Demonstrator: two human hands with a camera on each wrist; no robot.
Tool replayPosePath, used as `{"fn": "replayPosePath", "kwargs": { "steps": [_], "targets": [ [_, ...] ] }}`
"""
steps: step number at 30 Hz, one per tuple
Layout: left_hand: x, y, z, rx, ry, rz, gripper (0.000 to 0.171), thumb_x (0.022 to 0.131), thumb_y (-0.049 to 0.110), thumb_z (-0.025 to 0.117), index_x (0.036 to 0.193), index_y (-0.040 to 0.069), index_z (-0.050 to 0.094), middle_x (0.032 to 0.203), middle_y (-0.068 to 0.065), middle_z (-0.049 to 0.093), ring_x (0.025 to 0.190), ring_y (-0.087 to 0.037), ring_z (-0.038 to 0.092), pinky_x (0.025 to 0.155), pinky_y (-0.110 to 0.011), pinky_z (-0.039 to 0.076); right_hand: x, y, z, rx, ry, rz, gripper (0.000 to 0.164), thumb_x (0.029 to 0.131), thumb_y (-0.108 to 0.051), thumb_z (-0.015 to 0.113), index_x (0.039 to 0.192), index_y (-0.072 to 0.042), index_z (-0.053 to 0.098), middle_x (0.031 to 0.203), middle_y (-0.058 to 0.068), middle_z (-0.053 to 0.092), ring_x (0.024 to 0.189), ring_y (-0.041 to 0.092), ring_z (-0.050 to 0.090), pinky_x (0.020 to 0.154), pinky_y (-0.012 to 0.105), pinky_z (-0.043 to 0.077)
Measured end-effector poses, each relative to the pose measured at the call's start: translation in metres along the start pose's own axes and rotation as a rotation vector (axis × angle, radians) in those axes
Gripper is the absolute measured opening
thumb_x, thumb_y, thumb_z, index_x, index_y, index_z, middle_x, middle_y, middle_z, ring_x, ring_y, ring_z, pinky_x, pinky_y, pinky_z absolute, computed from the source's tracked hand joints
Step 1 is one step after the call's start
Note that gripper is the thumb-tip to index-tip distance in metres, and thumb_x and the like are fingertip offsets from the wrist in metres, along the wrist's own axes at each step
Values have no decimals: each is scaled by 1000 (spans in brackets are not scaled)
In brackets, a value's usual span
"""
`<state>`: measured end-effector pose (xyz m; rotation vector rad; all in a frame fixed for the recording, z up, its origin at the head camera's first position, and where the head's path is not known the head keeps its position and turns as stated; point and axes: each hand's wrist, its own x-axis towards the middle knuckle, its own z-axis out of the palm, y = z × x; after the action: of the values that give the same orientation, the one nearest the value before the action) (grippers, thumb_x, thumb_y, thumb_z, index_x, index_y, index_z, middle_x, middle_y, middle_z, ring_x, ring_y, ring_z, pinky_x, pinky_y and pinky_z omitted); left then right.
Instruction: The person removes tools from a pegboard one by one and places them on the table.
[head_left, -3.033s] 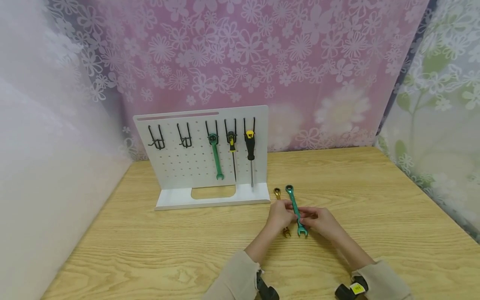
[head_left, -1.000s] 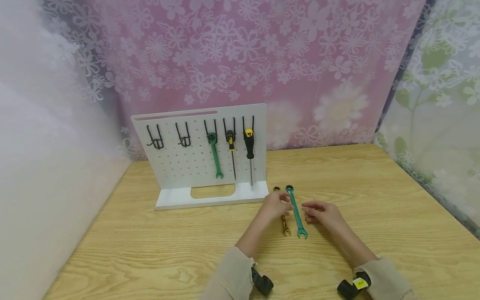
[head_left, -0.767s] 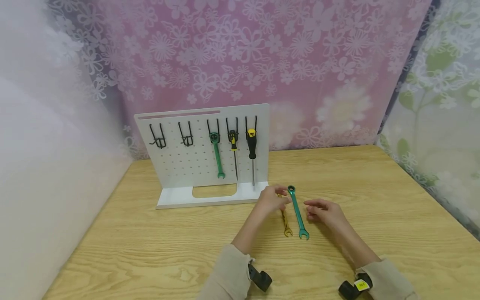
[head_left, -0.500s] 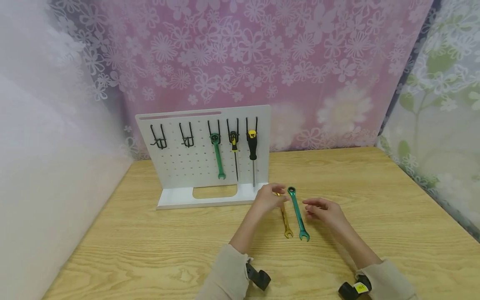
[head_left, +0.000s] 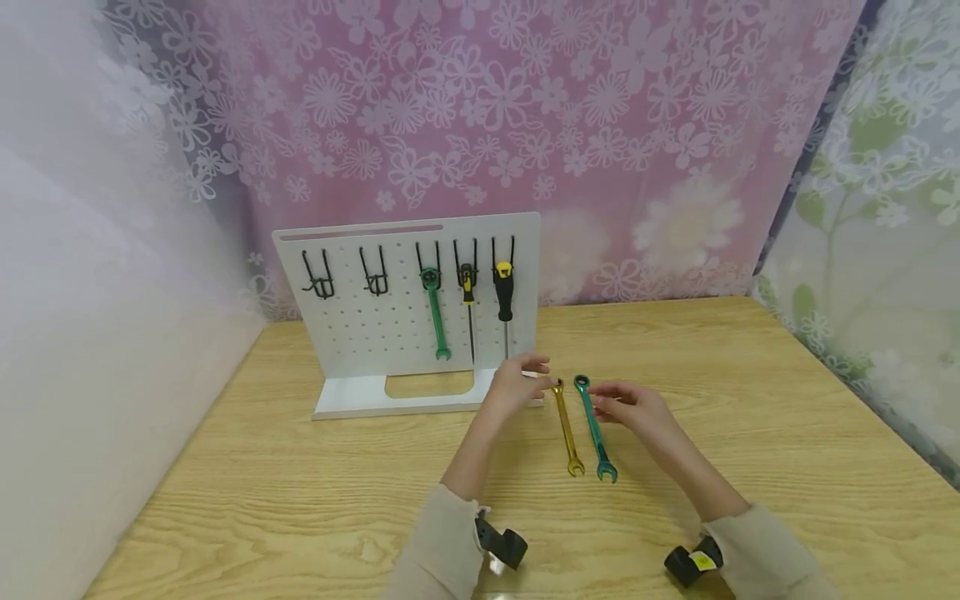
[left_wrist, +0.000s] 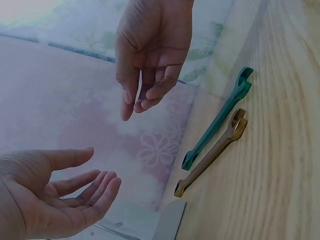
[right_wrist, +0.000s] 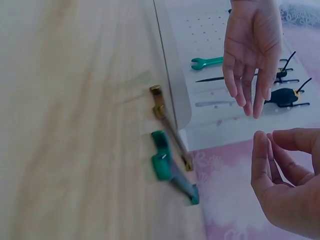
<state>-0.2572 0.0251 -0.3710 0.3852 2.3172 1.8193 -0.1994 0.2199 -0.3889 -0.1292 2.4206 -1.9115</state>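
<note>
A gold wrench (head_left: 566, 429) and a teal wrench (head_left: 595, 429) lie side by side on the wooden table, ring ends pointing away. My left hand (head_left: 513, 387) hovers left of the gold wrench's ring end, in front of the pegboard's right corner; its fingers are loosely bent and hold nothing, as the left wrist view confirms. Close over the teal wrench's upper part is my right hand (head_left: 633, 410). In the right wrist view its fingers (right_wrist: 272, 172) curve gently toward the thumb with nothing between them, apart from both wrenches.
Behind the hands stands a white pegboard (head_left: 360, 342) with black hooks. A green wrench (head_left: 436, 317), a thin yellow-black screwdriver (head_left: 468, 292) and a larger black screwdriver (head_left: 504, 296) hang there. Two hooks (head_left: 318, 279) at its left hold nothing. Floral curtains surround the table (head_left: 300, 500).
Both hands have let go of the wrenches, which lie on the table. My left hand has drawn away left toward the pegboard; my right hand backed off, then moved in over the teal wrench.
</note>
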Motion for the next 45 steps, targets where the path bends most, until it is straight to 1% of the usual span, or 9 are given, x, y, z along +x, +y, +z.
{"fn": "replayPosePath", "kwargs": {
  "steps": [2, 5, 8, 16, 21, 23, 33, 38, 45],
  "targets": [
    [1, 0, -9, -11, 23, 6, 36, 84, 3, 65, 119, -4, 57, 107, -16, 60, 88, -26, 62, 69, -26, 54, 4, -6, 5, 12, -12, -8, 37, 94, -13, 54, 120, 12, 50, 111, 24, 54, 94, 28, 59, 87, 43, 47],
    [2, 1, -25, -48, 64, 8, 36, 86, 3, 63, 120, -4, 56, 109, -17, 58, 92, -25, 61, 73, -27, 54, 11, -15, 14, 33, -31, -28, 35, 93, -13, 56, 119, 11, 52, 107, 16, 57, 92, 26, 59, 86, 43, 48],
    [2, 2, -44, -59, 125, 6, 36, 87, 5, 62, 121, -2, 55, 110, -15, 58, 94, -24, 59, 77, -29, 53, 18, -25, 25, 50, -53, -61, 32, 92, -10, 56, 117, 10, 54, 103, 16, 59, 88, 22, 60, 83, 38, 50],
    [6, 1, -93, 8, 367, 59, 30, 87, 10, 63, 116, 4, 60, 111, -7, 59, 101, -23, 54, 82, -33, 49, 43, -53, 58, 44, -105, -110, 27, 92, -7, 54, 116, 7, 56, 105, 19, 58, 95, 32, 58, 84, 35, 50],
    [12, -3, -114, -38, 550, 97, 28, 87, 7, 62, 115, 2, 59, 109, -10, 59, 101, -24, 54, 83, -33, 49, 64, -66, 80, 19, -126, -105, 29, 90, -7, 56, 117, 1, 58, 110, 15, 59, 99, 29, 57, 88, 39, 47],
    [16, -6, -119, -69, 593, 119, 29, 87, 5, 61, 115, 1, 59, 108, -11, 59, 99, -23, 55, 82, -32, 49, 73, -68, 89, 1, -127, -109, 29, 89, -9, 58, 117, -2, 59, 111, 14, 59, 100, 26, 57, 90, 41, 46],
    [26, -19, -127, -71, 611, 194, 24, 87, 2, 60, 111, 1, 60, 107, -13, 60, 99, -25, 55, 84, -32, 48, 111, -65, 133, -7, -142, -144, 39, 91, -6, 56, 129, -2, 48, 125, 14, 52, 111, 27, 50, 93, 39, 42],
    [28, -19, -125, -67, 603, 183, 23, 87, 2, 60, 111, 0, 60, 107, -14, 60, 100, -26, 55, 84, -32, 48, 119, -62, 145, 30, -174, -120, 44, 91, -5, 54, 133, -2, 41, 132, 17, 44, 118, 30, 45, 97, 40, 40],
    [30, -19, -123, -46, 604, 162, 23, 89, 6, 60, 111, -2, 60, 108, -14, 60, 100, -27, 55, 86, -33, 47, 126, -56, 158, 46, -150, -109, 47, 90, -3, 56, 134, 0, 40, 132, 18, 44, 119, 33, 43, 97, 41, 40]
  ]
}}
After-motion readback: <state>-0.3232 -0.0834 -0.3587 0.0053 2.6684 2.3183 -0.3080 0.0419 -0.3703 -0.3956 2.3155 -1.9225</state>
